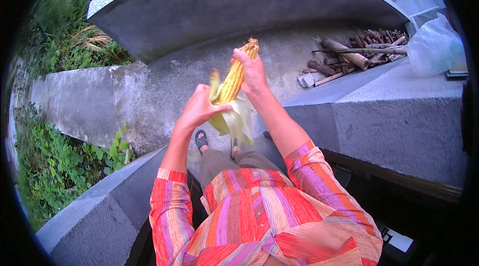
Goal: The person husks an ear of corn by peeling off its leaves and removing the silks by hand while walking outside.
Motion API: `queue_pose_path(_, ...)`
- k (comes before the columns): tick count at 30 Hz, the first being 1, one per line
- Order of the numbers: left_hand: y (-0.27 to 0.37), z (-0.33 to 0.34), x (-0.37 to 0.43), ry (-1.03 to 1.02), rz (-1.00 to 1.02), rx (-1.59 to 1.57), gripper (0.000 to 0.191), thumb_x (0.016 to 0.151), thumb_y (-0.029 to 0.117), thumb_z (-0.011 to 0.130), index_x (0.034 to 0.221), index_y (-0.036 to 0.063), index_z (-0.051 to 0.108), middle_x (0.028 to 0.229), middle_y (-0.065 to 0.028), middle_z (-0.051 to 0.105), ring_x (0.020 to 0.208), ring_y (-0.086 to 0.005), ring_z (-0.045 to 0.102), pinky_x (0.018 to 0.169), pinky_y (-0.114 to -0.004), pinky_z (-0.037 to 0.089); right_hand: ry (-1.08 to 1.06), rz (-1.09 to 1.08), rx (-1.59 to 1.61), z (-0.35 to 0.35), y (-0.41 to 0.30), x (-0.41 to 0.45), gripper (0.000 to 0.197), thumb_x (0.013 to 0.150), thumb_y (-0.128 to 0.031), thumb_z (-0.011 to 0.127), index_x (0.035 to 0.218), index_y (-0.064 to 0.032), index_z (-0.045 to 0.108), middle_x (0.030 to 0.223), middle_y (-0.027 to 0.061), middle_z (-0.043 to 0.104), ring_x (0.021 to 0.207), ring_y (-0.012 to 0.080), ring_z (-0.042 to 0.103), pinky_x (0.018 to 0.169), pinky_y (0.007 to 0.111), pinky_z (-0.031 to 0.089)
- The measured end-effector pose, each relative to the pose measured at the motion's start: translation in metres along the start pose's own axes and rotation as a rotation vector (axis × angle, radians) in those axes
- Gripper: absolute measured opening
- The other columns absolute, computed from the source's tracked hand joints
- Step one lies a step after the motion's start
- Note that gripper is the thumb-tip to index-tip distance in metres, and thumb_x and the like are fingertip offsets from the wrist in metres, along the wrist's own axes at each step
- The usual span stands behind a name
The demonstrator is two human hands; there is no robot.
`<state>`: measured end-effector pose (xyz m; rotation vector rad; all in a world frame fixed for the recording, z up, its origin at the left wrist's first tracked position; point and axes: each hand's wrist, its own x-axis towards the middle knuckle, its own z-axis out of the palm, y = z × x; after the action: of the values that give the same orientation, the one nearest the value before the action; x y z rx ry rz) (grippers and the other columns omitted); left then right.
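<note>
An ear of yellow corn (232, 81) is held up at a tilt before me, its kernels bare along most of the length and its tip brown and dry. Around the upper part of the ear my right hand (250, 68) is closed. My left hand (204, 106) grips the pale green husk (235, 120) near the lower end, thumb across the leaves. The peeled husk leaves hang down below that hand. One husk piece with a brown end sticks up beside the cob. The stalk end is hidden by husk.
A curved grey wall (247, 8) rises in front. To the right, firewood (359, 54) is piled near a concrete ledge (400, 105) bearing a translucent plastic bag (436, 47). Green plants (60, 157) grow at left. My sandalled feet (201, 139) stand on the concrete floor (157, 105).
</note>
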<state>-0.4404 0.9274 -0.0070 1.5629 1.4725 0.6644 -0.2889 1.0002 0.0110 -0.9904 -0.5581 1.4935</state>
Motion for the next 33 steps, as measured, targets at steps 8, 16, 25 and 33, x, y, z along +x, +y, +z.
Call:
queue_pose_path(8,0.011,-0.005,0.005,-0.219,0.045,-0.01,0.057,0.063,0.032,0.077,0.107,0.0006,0.058,0.097,-0.011,0.061,0.091,-0.0214,0.057,0.08,-0.033,0.045,0.006,-0.195,-0.011,0.041,-0.03,-0.032,0.016,0.079,-0.007,0.065,0.089,-0.0091,0.053,0.077,-0.0016,0.054,0.067,0.0081,0.053,0.062,0.023,0.045)
queue_pose_path(16,0.036,-0.003,-0.025,-0.276,-0.124,-0.513,0.036,0.07,0.02,0.068,0.099,0.0001,0.062,0.089,-0.003,0.064,0.077,-0.0111,0.058,0.069,-0.027,0.047,-0.157,-0.156,-0.073,0.052,-0.06,-0.049,0.016,0.08,-0.015,0.065,0.09,-0.0116,0.052,0.076,-0.0004,0.054,0.073,0.0099,0.055,0.066,0.025,0.046)
queue_pose_path(25,0.039,-0.015,-0.026,-0.021,-0.023,-0.104,0.053,0.068,0.025,0.067,0.114,0.0034,0.054,0.102,-0.0203,0.062,0.096,-0.0299,0.061,0.082,-0.037,0.046,-0.123,-0.234,0.019,0.057,-0.056,-0.05,0.012,0.082,-0.009,0.062,0.09,-0.0093,0.053,0.078,-0.0005,0.054,0.07,0.0093,0.054,0.065,0.024,0.045)
queue_pose_path(33,0.048,-0.044,-0.034,-0.39,-0.11,-0.642,0.062,0.076,0.032,0.068,0.125,0.0019,0.045,0.115,-0.0084,0.056,0.103,-0.0153,0.052,0.088,-0.029,0.041,-0.122,-0.339,-0.382,0.079,-0.049,-0.069,0.014,0.079,-0.003,0.064,0.089,-0.0054,0.054,0.078,-0.003,0.053,0.069,0.0037,0.049,0.061,0.02,0.043)
